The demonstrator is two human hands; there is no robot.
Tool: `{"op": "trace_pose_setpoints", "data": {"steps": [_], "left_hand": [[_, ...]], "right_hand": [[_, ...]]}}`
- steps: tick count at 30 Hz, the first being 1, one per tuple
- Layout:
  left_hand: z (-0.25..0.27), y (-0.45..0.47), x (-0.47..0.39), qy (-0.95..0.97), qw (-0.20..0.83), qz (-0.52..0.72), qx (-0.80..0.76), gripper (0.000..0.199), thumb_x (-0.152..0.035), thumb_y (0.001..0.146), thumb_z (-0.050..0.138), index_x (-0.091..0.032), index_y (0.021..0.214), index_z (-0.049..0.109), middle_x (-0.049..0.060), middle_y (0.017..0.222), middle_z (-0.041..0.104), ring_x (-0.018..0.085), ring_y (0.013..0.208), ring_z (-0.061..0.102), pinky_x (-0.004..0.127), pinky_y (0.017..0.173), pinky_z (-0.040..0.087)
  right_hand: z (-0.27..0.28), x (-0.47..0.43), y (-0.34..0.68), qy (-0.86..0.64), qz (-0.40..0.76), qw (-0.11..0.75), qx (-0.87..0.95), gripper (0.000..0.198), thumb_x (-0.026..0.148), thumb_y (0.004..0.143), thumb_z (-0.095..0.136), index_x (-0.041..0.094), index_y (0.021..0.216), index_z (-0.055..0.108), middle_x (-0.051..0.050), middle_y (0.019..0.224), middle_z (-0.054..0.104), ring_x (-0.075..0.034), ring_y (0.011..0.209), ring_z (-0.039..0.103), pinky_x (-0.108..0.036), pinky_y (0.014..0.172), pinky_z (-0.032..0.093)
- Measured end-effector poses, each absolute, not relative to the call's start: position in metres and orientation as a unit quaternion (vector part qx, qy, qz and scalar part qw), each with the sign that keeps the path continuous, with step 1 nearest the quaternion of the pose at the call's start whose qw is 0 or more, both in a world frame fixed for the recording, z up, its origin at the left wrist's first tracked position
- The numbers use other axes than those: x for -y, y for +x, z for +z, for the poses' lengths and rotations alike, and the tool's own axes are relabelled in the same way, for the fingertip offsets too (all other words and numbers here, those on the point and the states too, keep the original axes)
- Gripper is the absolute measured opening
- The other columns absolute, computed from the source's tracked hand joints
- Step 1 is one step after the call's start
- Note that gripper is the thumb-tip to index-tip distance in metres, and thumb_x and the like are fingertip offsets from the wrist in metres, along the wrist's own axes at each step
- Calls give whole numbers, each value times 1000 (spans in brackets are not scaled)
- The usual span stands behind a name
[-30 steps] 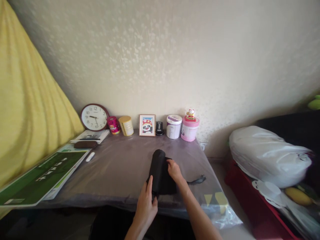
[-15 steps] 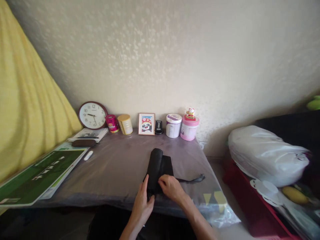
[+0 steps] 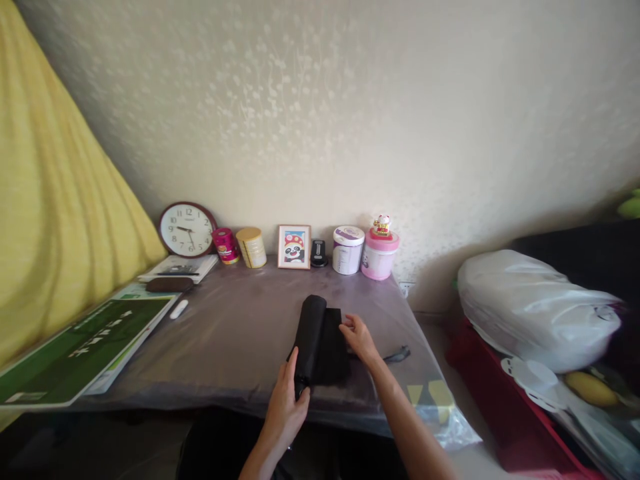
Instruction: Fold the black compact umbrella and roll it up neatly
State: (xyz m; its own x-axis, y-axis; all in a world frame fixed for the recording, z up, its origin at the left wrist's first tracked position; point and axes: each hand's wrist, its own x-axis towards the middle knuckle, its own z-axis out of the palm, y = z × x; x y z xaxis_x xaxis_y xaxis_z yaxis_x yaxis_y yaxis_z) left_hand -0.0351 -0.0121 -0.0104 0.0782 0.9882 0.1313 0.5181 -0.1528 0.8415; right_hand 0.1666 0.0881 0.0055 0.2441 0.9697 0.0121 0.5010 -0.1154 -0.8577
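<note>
A black fabric roll [image 3: 311, 333] lies partly rolled up on the table, its flat flap [image 3: 334, 343] spread out to the right. My left hand [image 3: 287, 403] grips the near end of the roll, thumb and fingers on either side of it. At the flap's right edge, my right hand [image 3: 359, 339] has its fingers bent and pinched on the fabric. A dark strap [image 3: 399, 354] trails to the right, passing behind my right wrist.
Along the wall stand a clock [image 3: 188, 230], a pink can [image 3: 226, 246], a yellow can [image 3: 251, 248], a picture frame [image 3: 294, 247] and tubs [image 3: 349, 251]. Green boards [image 3: 85, 353] lie left; a red bin [image 3: 520, 413] and white bag [image 3: 530, 307] are right.
My right hand has moved away from the roll, rightward and up to the flap's edge. More of the flap now lies flat. My left hand has stayed on the near end.
</note>
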Motion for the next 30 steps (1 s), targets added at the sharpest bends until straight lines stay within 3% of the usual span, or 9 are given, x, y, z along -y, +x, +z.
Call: {"op": "trace_pose_setpoints", "data": {"steps": [4, 9, 17, 30], "left_hand": [[-9, -34, 11, 660, 319, 365, -573, 70, -16, 73, 43, -20, 139, 18, 9, 139, 35, 20, 128, 36, 36, 105, 32], [-9, -32, 11, 658, 317, 368, -576, 71, -16, 73, 43, -19, 139, 19, 8, 138, 37, 20, 127, 38, 35, 105, 32], [-8, -32, 13, 666, 318, 353, -574, 71, -15, 74, 41, -17, 140, 15, 13, 138, 34, 23, 128, 35, 40, 105, 31], [-5, -30, 13, 666, 314, 337, -586, 71, -16, 75, 41, -19, 140, 13, 12, 135, 37, 22, 125, 39, 39, 103, 33]], "right_hand": [[7, -88, 163, -684, 325, 382, 529, 34, 28, 76, 56, 18, 108, 57, -1, 78, 65, -13, 62, 61, -22, 53, 47], [12, -90, 156, -700, 335, 338, 533, 42, 32, 79, 53, 14, 117, 50, -3, 82, 64, -11, 55, 57, -19, 41, 42], [17, -100, 147, -672, 347, 376, 534, 28, 21, 79, 51, 17, 106, 57, 1, 69, 61, -12, 60, 58, -17, 46, 44], [30, -108, 125, -615, 439, 419, 504, 30, 22, 77, 51, 16, 106, 53, 6, 61, 50, -8, 47, 51, -18, 36, 46]]}}
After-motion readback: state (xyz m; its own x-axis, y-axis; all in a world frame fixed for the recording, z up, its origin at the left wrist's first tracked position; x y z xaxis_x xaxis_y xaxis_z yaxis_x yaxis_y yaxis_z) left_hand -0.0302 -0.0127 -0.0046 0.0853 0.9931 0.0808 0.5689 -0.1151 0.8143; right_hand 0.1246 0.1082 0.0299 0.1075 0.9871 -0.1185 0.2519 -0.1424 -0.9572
